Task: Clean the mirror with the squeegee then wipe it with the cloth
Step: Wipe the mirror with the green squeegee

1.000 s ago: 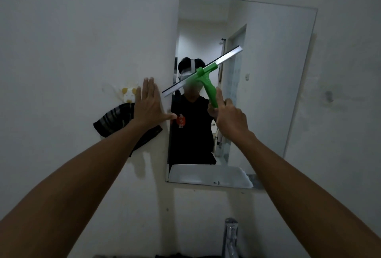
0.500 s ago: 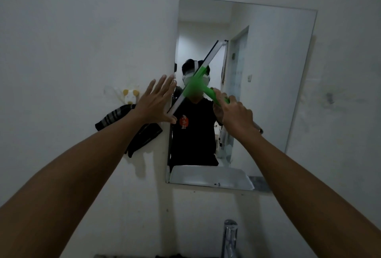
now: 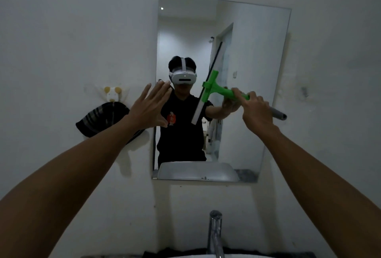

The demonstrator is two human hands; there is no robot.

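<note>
Your right hand [image 3: 256,111] gripped the green squeegee [image 3: 214,86] closed, blade now steeply upright against the mirror [image 3: 257,55]; your left hand [image 3: 151,107], spread empty, had lifted off the wall. Cloth [image 3: 103,119] hung left.

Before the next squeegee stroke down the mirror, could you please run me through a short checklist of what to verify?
1. Right hand grips the green plastic squeegee by its handle: ok.
2. Blade is flat against the rectangular wall mirror: cannot tell.
3. Blade is level for a downward stroke: not ok, it stands steeply tilted.
4. Left hand is clear of the glass: not ok, its open fingers overlap the mirror's left edge.
5. Dark striped cloth is ready on the wall hook: ok.
</note>
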